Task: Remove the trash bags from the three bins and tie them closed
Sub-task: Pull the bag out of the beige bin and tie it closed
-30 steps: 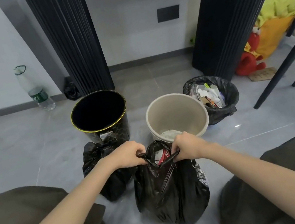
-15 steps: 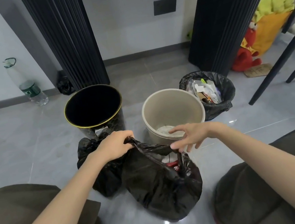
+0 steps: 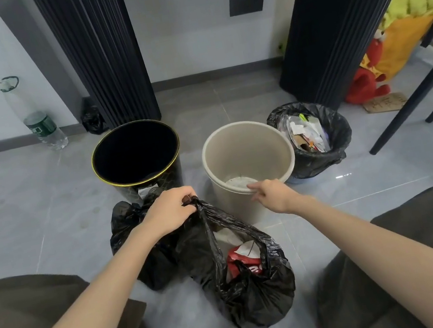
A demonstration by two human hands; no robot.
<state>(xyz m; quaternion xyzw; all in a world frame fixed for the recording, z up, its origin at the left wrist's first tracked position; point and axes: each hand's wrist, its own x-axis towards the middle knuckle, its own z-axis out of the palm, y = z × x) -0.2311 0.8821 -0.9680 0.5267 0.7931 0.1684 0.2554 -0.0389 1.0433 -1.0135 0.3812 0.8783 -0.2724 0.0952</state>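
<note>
Three bins stand in a row on the grey tiled floor (image 3: 46, 222). Round black bin with gold rim (image 3: 135, 153), far left: interior dark, no liner visible at the rim. Round beige plastic bin (image 3: 248, 155), middle: no liner, a pale scrap lying at the bottom. Small bin lined with a black bag (image 3: 312, 138), right, just beside the beige one: bag folded over the rim, stuffed with paper and wrappers.

Two bags are out on the floor in front of the bins. Black knotted trash bag (image 3: 135, 236), left, sits below the black bin, partly behind the left forearm. Open black plastic trash bag (image 3: 246, 288), centre foreground, mouth gaping; white paper and a red wrapper with white lettering show inside.

Left hand (image 3: 171, 215): fingers clenched around a gathered corner of the open bag's mouth, pulling it up taut. Right hand (image 3: 271, 193): fingers released and loosely spread, holding nothing, over the near rim of the beige bin; contact with the rim cannot be told.
</note>
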